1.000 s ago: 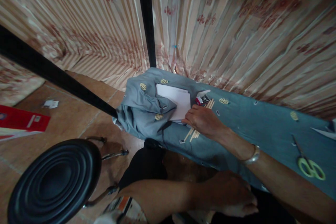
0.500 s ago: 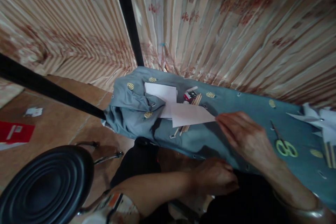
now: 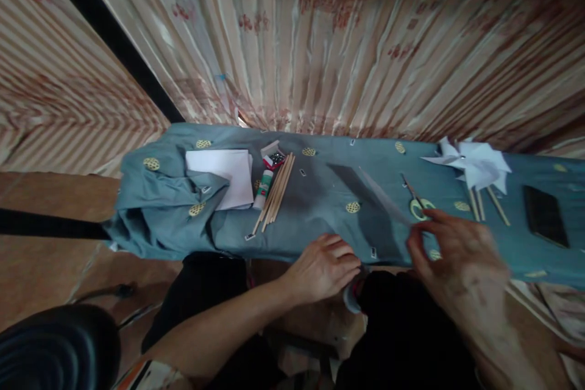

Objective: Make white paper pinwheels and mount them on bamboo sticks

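Between the thumb and fingers of my right hand (image 3: pixel 457 256) is a white sheet of paper (image 3: pixel 384 195), seen almost edge-on above the cloth and casting a dark shadow. Scissors (image 3: pixel 417 204) with pale green handles lie just beyond those fingers. My left hand (image 3: pixel 324 268) is curled closed at the front edge of the cloth, with nothing visible in it. To its left lie wooden sticks (image 3: pixel 278 192), a glue stick (image 3: pixel 263 190), a small opened box of metal pins (image 3: pixel 274 157) and a stack of white paper (image 3: pixel 228 177).
White paper pinwheels (image 3: pixel 479 161) on sticks lie at the right, beside a dark phone (image 3: pixel 546 214). The grey-blue cloth (image 3: pixel 320 213) is bunched up at the left end. A striped curtain (image 3: pixel 292 61) hangs behind. A black round stool (image 3: pixel 59 347) stands at the lower left.
My view has turned to the right. My right hand has carried the sheet away from the paper stack and sticks, toward the scissors, and the sheet has turned edge-on. My left hand stays closed.
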The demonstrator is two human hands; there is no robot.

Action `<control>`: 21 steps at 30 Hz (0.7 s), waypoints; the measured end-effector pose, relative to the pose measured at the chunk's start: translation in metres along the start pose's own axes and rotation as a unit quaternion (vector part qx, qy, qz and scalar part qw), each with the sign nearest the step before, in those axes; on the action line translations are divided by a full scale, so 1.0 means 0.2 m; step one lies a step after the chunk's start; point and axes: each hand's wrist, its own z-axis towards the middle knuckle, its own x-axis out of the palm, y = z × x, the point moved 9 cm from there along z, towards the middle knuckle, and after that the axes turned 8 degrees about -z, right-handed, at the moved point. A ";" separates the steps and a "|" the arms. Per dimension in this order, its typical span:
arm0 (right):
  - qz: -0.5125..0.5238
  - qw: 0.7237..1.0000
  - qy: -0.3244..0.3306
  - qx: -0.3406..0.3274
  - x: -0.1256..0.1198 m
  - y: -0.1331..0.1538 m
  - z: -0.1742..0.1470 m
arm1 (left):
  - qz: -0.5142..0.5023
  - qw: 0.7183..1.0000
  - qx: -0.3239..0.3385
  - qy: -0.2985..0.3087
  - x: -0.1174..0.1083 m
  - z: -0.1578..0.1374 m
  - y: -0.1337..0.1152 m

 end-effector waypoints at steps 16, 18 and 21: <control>0.451 0.859 0.241 -0.007 0.50 0.24 -0.05 | 0.053 0.991 -0.120 -0.025 -0.16 -0.04 0.31; 0.480 0.843 0.238 0.051 0.56 0.17 -0.06 | 0.048 0.989 -0.139 -0.028 -0.17 -0.04 0.35; 0.516 0.815 0.222 0.144 0.66 0.07 -0.07 | 0.029 0.986 -0.161 -0.042 -0.20 -0.03 0.40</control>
